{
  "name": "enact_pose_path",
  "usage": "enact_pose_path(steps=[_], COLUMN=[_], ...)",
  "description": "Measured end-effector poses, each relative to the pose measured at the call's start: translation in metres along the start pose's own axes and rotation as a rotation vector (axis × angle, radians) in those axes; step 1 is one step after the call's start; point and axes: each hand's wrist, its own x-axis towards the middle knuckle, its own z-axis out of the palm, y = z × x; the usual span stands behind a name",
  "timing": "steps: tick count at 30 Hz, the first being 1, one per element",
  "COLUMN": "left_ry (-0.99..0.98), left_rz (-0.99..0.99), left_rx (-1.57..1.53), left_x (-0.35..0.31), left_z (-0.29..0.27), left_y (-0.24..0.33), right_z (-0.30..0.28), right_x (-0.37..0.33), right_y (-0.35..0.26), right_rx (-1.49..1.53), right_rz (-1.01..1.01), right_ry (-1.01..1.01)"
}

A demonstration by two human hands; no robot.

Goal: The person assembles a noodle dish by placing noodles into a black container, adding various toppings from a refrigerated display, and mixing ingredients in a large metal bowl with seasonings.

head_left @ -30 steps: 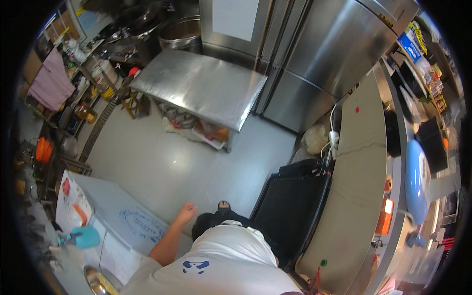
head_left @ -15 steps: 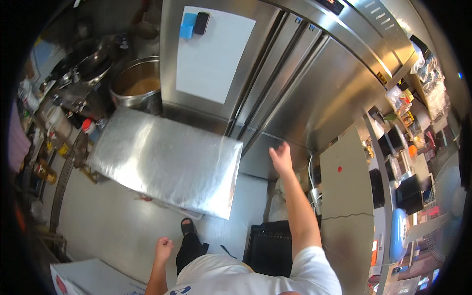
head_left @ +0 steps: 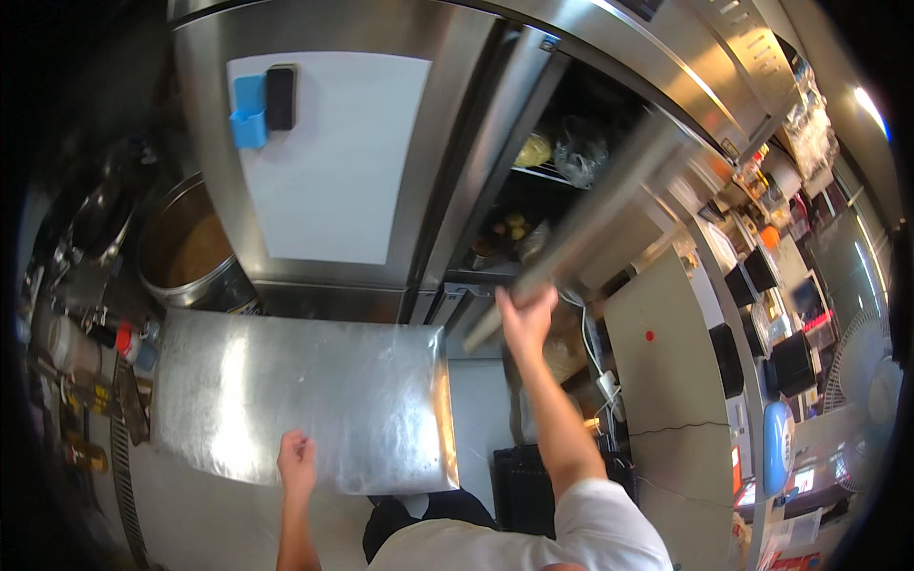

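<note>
My right hand (head_left: 526,322) is at the lower end of a stainless steel refrigerator door (head_left: 600,205), its fingers curled at the door's edge. The door stands swung out, blurred by motion. Inside the dark refrigerator compartment, a clear plastic bag (head_left: 581,152) and a yellowish bundle (head_left: 534,150) rest on a rack, with small round yellowish items (head_left: 514,228) lower down. My left hand (head_left: 297,461) hangs over the front part of a bare steel table (head_left: 314,390), fingers curled in and nothing visible in them.
A white board (head_left: 333,162) with a blue holder (head_left: 249,112) and a dark device (head_left: 281,97) is on the closed left door. A big steel pot (head_left: 190,238) of brown liquid stands left. Cables (head_left: 595,347) and a black crate (head_left: 522,490) lie right, near a grey panel (head_left: 657,381).
The right refrigerator door has swung from closed to open, with my right hand now at its edge. I have come closer to the refrigerator, and my left hand is now over the table.
</note>
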Motion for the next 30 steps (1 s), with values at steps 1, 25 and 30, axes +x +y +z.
enact_pose_path(steps=[1, 25, 30], left_ry=[-0.06, 0.016, 0.344], left_rz=[0.038, 0.581, 0.32], left_rx=[0.021, 0.005, 0.053], left_x=[0.024, 0.128, 0.017], left_z=[0.03, 0.383, 0.288], left_y=[0.026, 0.259, 0.175], right_z=[-0.027, -0.055, 0.034], right_x=[-0.021, -0.084, 0.044], right_y=[0.036, 0.321, 0.24], right_rx=[-0.063, 0.025, 0.384], right_rz=[-0.101, 0.457, 0.346], right_ry=[0.128, -0.442, -0.531])
